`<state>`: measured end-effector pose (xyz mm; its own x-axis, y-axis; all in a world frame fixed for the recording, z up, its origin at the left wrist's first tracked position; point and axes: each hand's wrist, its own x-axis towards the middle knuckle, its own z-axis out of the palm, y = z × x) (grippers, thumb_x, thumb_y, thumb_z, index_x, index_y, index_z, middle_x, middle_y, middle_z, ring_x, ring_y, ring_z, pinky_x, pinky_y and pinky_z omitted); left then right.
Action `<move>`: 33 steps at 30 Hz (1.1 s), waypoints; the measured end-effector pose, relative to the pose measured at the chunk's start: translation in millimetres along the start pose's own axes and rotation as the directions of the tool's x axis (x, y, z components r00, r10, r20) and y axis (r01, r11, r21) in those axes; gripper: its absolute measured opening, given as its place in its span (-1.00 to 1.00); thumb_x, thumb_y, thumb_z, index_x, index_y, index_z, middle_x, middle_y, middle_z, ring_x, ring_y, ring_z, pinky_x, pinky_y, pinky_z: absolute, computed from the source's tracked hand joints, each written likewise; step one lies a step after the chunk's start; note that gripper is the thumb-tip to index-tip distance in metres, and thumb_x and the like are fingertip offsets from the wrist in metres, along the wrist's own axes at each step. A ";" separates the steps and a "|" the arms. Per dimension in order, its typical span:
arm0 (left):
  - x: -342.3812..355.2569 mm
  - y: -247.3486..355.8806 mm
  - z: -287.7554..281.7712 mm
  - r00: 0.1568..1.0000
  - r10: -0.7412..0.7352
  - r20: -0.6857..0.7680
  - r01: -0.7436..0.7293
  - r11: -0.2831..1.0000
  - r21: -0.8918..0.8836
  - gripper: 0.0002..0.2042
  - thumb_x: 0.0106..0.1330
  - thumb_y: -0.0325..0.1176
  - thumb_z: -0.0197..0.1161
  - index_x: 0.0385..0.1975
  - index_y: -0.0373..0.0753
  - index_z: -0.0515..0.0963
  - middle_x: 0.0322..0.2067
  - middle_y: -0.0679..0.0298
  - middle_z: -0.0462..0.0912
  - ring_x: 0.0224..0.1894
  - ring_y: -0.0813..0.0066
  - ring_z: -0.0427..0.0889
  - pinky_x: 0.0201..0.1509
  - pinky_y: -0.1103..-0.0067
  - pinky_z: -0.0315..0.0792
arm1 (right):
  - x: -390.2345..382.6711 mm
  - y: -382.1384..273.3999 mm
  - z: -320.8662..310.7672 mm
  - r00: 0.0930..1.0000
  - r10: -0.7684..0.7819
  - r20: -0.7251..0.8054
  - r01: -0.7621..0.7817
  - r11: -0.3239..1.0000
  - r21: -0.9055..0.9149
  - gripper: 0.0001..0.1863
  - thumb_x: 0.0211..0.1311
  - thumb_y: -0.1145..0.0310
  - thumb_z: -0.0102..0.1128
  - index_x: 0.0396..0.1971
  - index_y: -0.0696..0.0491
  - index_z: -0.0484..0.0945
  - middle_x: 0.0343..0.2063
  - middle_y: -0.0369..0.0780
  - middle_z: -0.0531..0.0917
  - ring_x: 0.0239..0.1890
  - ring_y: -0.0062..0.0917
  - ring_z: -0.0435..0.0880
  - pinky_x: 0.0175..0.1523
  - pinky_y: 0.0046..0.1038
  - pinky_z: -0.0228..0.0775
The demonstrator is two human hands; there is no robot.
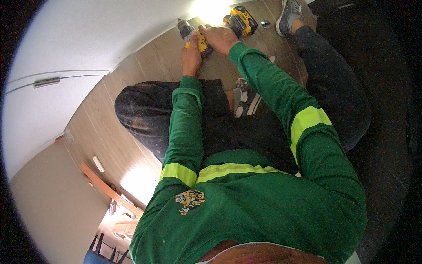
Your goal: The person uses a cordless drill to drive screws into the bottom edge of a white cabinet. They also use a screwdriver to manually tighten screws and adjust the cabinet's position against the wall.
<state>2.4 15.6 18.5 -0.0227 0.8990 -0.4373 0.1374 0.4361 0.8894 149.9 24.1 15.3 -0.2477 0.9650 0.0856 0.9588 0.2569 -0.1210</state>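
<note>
My left hand is wrapped round a yellow and black cordless drill, whose dark chuck points toward the white panel. Just right of the drill, my right hand has its fingers drawn together near the drill's body; whether anything small is between them is hidden. Beyond that hand, a second yellow and black power tool sits on the floor beside the wrist. A small round metallic piece lies to its right, near my shoe.
The white panel runs along the left, with a recessed slot. My shoes and bent legs flank the wood-look floor. Behind at left are a white block, a curved orange-brown strip and a blue chair.
</note>
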 end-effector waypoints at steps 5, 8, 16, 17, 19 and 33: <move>2.4 -2.4 1.2 0.999 0.005 0.044 -0.004 0.999 -0.032 -0.28 0.29 0.33 0.18 -0.28 -0.43 0.59 -0.45 0.18 0.64 -0.54 0.44 0.61 -0.57 0.52 0.44 | 0.0 5.4 7.9 0.999 -0.016 -0.032 0.018 0.999 0.047 -0.70 0.39 0.31 -0.04 0.04 0.08 0.40 -0.12 -0.10 0.68 -0.08 -0.18 0.74 -0.08 -0.14 0.61; 7.3 -8.3 -0.2 0.999 -0.026 0.029 0.027 0.999 -0.035 -0.28 0.30 0.34 0.17 -0.28 -0.43 0.59 -0.44 0.17 0.65 -0.54 0.43 0.62 -0.57 0.51 0.46 | -0.9 -0.6 0.4 1.000 0.000 0.009 -0.001 0.999 0.033 -0.70 0.39 0.30 -0.03 0.04 0.09 0.40 -0.11 -0.09 0.67 -0.07 -0.18 0.73 -0.09 -0.15 0.61; 6.0 -7.2 -0.6 0.999 0.036 0.024 -0.036 0.999 -0.017 -0.29 0.30 0.33 0.18 -0.28 -0.42 0.59 -0.42 0.19 0.64 -0.51 0.46 0.59 -0.52 0.52 0.45 | 1.4 0.1 2.4 1.000 0.009 0.013 -0.009 1.000 0.016 -0.70 0.39 0.31 -0.03 0.04 0.09 0.40 -0.10 -0.07 0.67 -0.08 -0.17 0.74 -0.08 -0.15 0.62; 7.4 -8.6 -1.1 0.999 0.041 0.022 -0.040 0.999 -0.014 -0.29 0.30 0.33 0.18 -0.29 -0.42 0.59 -0.42 0.21 0.64 -0.50 0.47 0.58 -0.51 0.52 0.45 | 1.8 -0.3 2.5 1.000 0.011 0.011 -0.011 1.000 0.027 -0.70 0.39 0.31 -0.03 0.04 0.09 0.40 -0.10 -0.07 0.67 -0.08 -0.17 0.74 -0.08 -0.15 0.62; 1.8 -2.5 -0.5 1.000 -0.010 0.029 0.011 1.000 -0.022 -0.31 0.31 0.32 0.18 -0.29 -0.41 0.59 -0.43 0.23 0.63 -0.50 0.48 0.58 -0.50 0.51 0.44 | 0.2 0.3 0.7 0.999 0.017 0.034 -0.018 0.999 0.039 -0.69 0.39 0.31 -0.03 0.05 0.10 0.39 -0.09 -0.06 0.67 -0.08 -0.16 0.74 -0.08 -0.15 0.62; 7.7 -8.4 -2.4 0.989 0.006 0.145 0.011 0.993 -0.116 -0.37 0.34 0.31 0.15 -0.31 -0.31 0.57 -0.48 0.26 0.62 -0.55 0.48 0.60 -0.60 0.54 0.41 | 1.4 -2.9 -2.3 0.996 0.055 0.073 -0.062 0.993 0.099 -0.60 0.32 0.38 0.07 0.13 0.08 0.38 -0.03 -0.09 0.64 0.01 -0.16 0.70 0.13 0.14 0.44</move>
<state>-1.3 18.9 8.0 0.1214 0.8864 -0.4468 0.0217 0.4476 0.8940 147.0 24.7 18.0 -0.2038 0.9790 0.0065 0.9539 0.2001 -0.2236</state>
